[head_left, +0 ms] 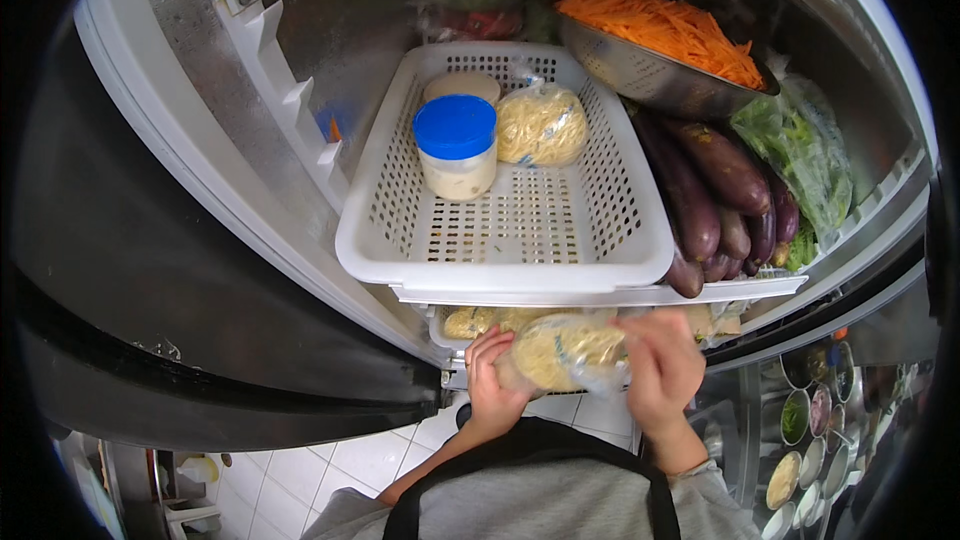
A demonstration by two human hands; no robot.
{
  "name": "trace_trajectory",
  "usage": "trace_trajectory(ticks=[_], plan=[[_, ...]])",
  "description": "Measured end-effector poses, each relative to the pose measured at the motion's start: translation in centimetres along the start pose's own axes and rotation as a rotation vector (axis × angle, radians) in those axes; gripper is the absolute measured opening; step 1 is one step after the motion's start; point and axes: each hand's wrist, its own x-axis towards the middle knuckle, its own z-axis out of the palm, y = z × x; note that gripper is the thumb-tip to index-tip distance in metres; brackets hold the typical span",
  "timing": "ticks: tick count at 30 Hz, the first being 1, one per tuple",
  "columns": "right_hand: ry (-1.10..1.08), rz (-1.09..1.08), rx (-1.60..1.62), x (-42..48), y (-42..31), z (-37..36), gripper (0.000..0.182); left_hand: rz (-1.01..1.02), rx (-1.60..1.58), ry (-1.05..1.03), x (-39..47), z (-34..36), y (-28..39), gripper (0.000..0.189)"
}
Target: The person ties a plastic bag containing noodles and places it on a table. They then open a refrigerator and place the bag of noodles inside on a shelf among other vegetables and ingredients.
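In front of my chest I hold a clear plastic bag of pale yellow strands, perhaps noodles (566,352). My left hand (501,382) grips it from the left side. My right hand (664,371), blurred, has its fingers at the bag's right end, where loose plastic hangs. Above the bag, on a refrigerator shelf, sits a white perforated plastic basket (502,274). Inside it stand a tub with a blue lid (455,127), another pale round container (461,85) behind, and a similar tied bag of strands (541,124).
Purple eggplants (690,202) lie right of the basket, beside bagged leafy greens (799,150). A metal bowl of shredded carrot (660,37) rests above them. More bagged strands (469,321) sit on the lower level. The black refrigerator door (187,292) stands open at left.
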Motion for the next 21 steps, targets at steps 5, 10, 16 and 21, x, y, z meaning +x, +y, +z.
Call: trace_trajectory(ticks=[5,10,16,21], plan=[[-0.017,0.476,0.288,-2.1,2.3,0.4,0.010,-0.028,-0.033,0.027,-0.1,-0.1,-1.1,0.055],[-0.233,0.270,0.091,-2.8,1.8,0.6,0.020,-0.004,-0.029,-0.017,0.4,-0.9,0.1,0.062],[-0.392,-0.024,0.192,-3.5,0.9,0.1,0.050,0.056,-0.002,-0.108,0.3,-1.7,0.2,0.068],[-0.625,-0.009,0.227,-2.6,2.2,0.7,0.056,0.040,0.000,-0.106,-0.1,-1.9,-0.5,0.054]])
